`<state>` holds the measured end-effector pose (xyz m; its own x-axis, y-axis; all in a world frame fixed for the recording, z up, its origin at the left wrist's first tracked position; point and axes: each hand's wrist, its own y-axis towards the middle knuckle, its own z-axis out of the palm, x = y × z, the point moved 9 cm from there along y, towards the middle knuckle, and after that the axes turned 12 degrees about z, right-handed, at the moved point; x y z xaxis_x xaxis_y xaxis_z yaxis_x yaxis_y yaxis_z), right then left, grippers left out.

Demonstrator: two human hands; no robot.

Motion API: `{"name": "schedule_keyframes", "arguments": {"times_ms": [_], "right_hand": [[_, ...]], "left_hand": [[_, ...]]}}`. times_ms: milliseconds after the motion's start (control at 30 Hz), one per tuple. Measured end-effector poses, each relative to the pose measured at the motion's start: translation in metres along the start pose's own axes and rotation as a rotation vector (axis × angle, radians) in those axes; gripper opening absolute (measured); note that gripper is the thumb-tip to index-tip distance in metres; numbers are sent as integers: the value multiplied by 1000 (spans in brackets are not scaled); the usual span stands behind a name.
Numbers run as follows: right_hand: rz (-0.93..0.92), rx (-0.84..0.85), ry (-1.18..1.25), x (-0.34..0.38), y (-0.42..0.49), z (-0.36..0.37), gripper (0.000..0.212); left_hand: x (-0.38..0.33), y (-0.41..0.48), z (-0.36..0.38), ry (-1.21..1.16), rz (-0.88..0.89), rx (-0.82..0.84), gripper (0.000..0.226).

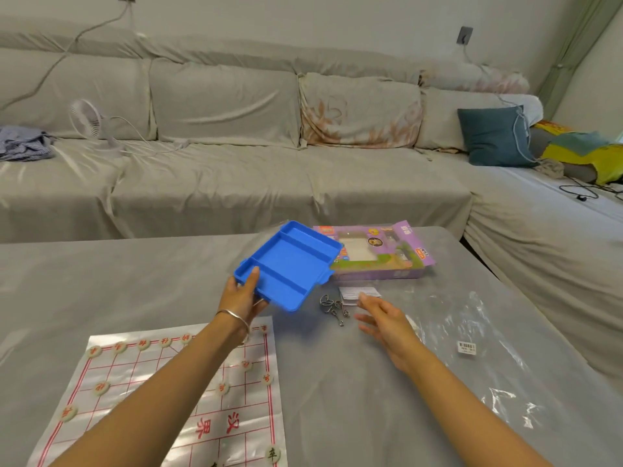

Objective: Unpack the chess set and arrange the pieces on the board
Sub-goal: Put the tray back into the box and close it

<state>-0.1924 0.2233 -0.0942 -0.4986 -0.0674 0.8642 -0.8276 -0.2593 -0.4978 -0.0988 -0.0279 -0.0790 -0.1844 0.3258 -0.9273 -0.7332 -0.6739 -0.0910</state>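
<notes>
My left hand (241, 294) grips the near corner of an empty blue plastic tray (290, 264) with three compartments and holds it tilted above the table. My right hand (384, 320) hovers open to the right of the tray, fingers spread, holding nothing. A glossy paper chess board (188, 409) with red lines lies at the table's near left. Several round pale pieces (101, 387) with red characters stand on its far rows, and one with a dark character (272, 454) sits at the near right corner. My left forearm hides part of the board.
A purple cardboard box (381, 254) lies flat behind the tray. Metal wire puzzle rings (332, 306) and a folded paper slip (357, 293) sit between the box and my right hand. A clear plastic bag (478, 348) with a barcode label lies at the right. A covered sofa stands behind the table.
</notes>
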Motion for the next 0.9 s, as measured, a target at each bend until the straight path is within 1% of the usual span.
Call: {"name": "schedule_keyframes", "arguments": {"times_ms": [67,133,200,367,533,600,633,700,800,900], "right_hand": [[81,-74,59,-9,17,-16,31],[184,-124,134,-20,31,-27,40],[239,-161,156,-23,43,-32,41],[260,-242,148,-21,71,-33,42],[282,-296,149,-18,82,-35,26],[291,-308,137,-18,74,-35,13],[291,-304,127,-18,67,-34,7],[270,-284,106,-18,51,-33,15],[210,-240,59,-17,21,-33,11],[68,-210,-28,-3,-11,-34,8]], "left_hand": [[-5,5,-11,79,43,-14,33],[-5,10,-17,109,59,-31,35],[-2,14,-20,112,56,-47,36],[7,21,-21,118,67,-42,38],[11,19,-22,106,68,-23,37],[11,15,-23,111,63,-21,37],[9,13,-24,118,62,-18,38],[6,6,-27,126,58,-15,39],[2,-9,-32,129,44,-6,36],[-5,-27,-35,105,39,-22,28]]}}
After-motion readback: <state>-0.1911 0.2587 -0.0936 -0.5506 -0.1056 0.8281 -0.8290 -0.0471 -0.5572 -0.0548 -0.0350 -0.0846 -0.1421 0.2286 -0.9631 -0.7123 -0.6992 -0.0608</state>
